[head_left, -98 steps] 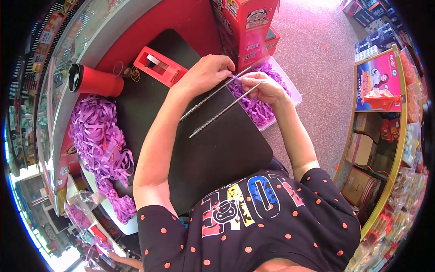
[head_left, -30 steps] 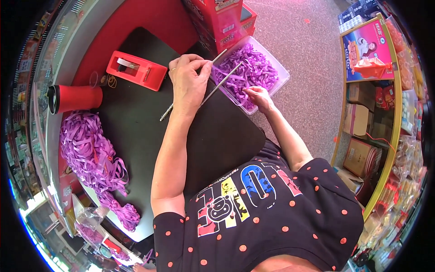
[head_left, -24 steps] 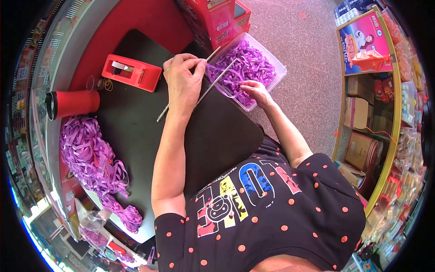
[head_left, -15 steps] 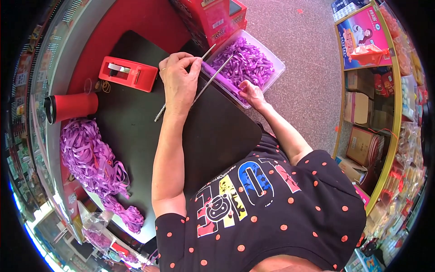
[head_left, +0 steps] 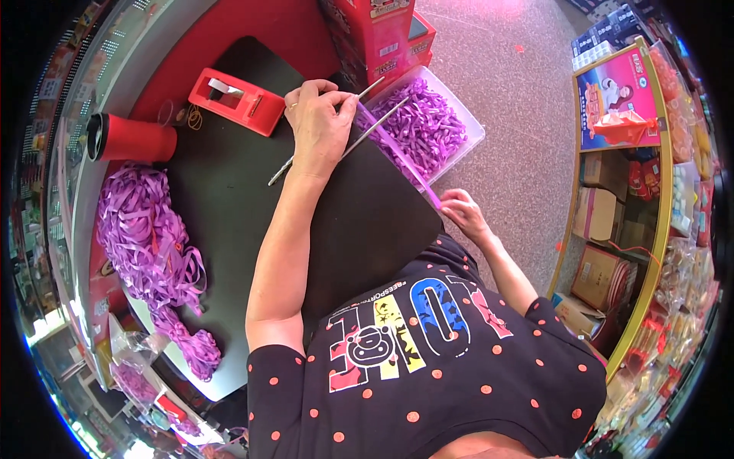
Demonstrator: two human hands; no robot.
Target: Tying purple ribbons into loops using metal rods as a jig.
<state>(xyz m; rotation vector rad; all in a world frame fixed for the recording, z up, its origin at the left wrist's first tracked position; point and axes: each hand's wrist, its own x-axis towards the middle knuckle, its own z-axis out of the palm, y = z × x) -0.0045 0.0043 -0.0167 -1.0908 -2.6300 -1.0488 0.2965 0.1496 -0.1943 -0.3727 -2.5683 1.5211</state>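
My left hand point(head_left: 317, 126) is closed over two thin metal rods point(head_left: 375, 127), which look like chopsticks and run nearly parallel; parts of them are hidden beneath the hand and forearm. A purple ribbon point(head_left: 397, 153) stretches from the rods near my left fingertips down to my right hand point(head_left: 465, 214), where thumb and fingers pinch its lower end. Behind the ribbon stands a translucent white tub point(head_left: 475, 136) filled with folded purple ribbon pieces point(head_left: 432, 126). On the left lies a large tangled heap of purple ribbon point(head_left: 141, 229).
The dark tabletop point(head_left: 229, 206) carries a red tape dispenser point(head_left: 237, 101) and a red cup point(head_left: 138, 138) at the left. Red boxes point(head_left: 382, 38) stand beyond the tub. A shelf unit point(head_left: 612, 206) with cartons rises at the right.
My right hand has moved away from the tub, down and right, drawing the ribbon out into a longer taut strip. My left hand still holds the rods. The view has shifted slightly.
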